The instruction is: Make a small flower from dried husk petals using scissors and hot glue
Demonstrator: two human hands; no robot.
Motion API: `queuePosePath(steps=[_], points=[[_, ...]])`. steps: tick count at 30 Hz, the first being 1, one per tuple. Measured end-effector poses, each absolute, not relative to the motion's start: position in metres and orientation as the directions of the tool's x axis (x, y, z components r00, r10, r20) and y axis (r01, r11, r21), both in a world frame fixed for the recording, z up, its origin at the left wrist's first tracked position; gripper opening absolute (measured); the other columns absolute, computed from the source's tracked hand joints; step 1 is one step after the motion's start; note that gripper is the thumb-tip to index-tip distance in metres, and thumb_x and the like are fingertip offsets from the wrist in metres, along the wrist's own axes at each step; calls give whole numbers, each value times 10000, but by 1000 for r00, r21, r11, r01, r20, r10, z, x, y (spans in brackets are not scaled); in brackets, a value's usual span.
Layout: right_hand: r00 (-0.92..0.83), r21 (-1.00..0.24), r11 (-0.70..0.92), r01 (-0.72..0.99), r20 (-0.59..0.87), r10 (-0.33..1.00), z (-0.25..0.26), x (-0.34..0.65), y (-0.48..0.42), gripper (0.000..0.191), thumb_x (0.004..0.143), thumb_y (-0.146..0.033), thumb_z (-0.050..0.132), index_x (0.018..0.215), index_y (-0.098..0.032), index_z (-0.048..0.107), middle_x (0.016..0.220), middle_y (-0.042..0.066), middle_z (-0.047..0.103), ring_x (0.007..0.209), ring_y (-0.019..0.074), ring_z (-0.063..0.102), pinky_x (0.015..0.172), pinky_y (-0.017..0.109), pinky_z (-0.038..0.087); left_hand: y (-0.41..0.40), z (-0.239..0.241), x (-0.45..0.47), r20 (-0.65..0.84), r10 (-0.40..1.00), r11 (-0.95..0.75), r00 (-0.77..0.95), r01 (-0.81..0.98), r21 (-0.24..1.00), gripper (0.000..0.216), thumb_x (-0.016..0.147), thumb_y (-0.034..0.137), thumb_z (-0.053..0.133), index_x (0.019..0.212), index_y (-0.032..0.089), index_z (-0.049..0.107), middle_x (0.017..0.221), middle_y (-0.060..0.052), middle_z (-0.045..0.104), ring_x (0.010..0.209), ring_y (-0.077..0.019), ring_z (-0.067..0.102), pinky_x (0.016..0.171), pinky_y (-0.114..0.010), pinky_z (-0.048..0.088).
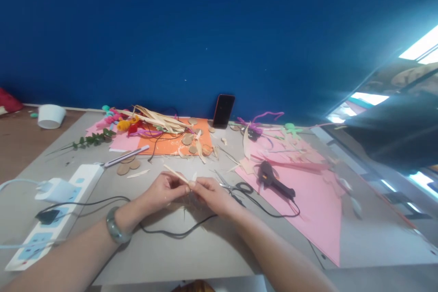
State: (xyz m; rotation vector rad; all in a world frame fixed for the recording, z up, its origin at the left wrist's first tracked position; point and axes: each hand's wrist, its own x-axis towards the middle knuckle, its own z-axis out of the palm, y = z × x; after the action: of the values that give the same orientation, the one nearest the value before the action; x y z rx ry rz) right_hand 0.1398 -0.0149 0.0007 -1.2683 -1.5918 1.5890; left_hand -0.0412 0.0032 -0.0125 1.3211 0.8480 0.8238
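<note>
Holding a thin stick (175, 173) left of the scissors (231, 187), pinched at its low end in the narrowed fingers (179, 190) of the left hand (164, 190) and right hand (214, 195), slanting up, away from the scissors, over the left hand.

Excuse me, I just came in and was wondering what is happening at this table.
A person's left hand holds a thin pale strip above the table, while the right hand pinches its near end. Scissors lie just beside the right hand, and a dark glue gun rests on pink paper farther right.
</note>
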Motion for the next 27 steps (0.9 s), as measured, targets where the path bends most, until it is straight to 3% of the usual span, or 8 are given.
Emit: queuePosePath(steps=[8,16,20,24,27], points=[[-378,-944,-329,29,-315,871,11,142,-16,442,815,-547,542,582,-184,447,431,-87,314,393,53,204,409,220,129,5,-9,-46,-81,889,58,451,63,996,180,725,282,689,684,110,654,596,-2,599,522,-78,475,499,-186,372],[-212,-926,-351,-141,-318,924,21,159,-7,412,817,-524,503,581,-198,412,405,-96,286,368,55,160,383,209,86,7,-7,-50,-87,882,72,464,49,996,241,731,341,708,683,116,640,599,-9,602,540,-88,497,516,-195,389],[-131,-970,-239,52,-244,961,20,160,-6,323,842,-436,498,637,-189,459,484,-79,355,421,66,246,413,199,176,6,-9,-48,-75,875,81,479,10,997,257,744,361,703,686,120,637,613,-15,617,560,-94,520,539,-199,407],[-295,-943,-46,330,-149,944,16,152,-12,256,863,-352,498,674,-179,496,581,-46,449,557,96,396,541,216,319,6,-15,-47,-115,876,119,468,22,993,282,727,383,711,668,118,636,594,-12,607,536,-94,511,524,-203,404],[-413,-932,33,361,-128,902,13,148,-17,259,872,-404,516,752,-175,535,659,-28,502,610,111,432,584,231,347,6,-17,-45,-131,888,128,440,36,991,312,711,402,714,633,110,638,565,-12,589,514,-92,489,505,-206,387]])
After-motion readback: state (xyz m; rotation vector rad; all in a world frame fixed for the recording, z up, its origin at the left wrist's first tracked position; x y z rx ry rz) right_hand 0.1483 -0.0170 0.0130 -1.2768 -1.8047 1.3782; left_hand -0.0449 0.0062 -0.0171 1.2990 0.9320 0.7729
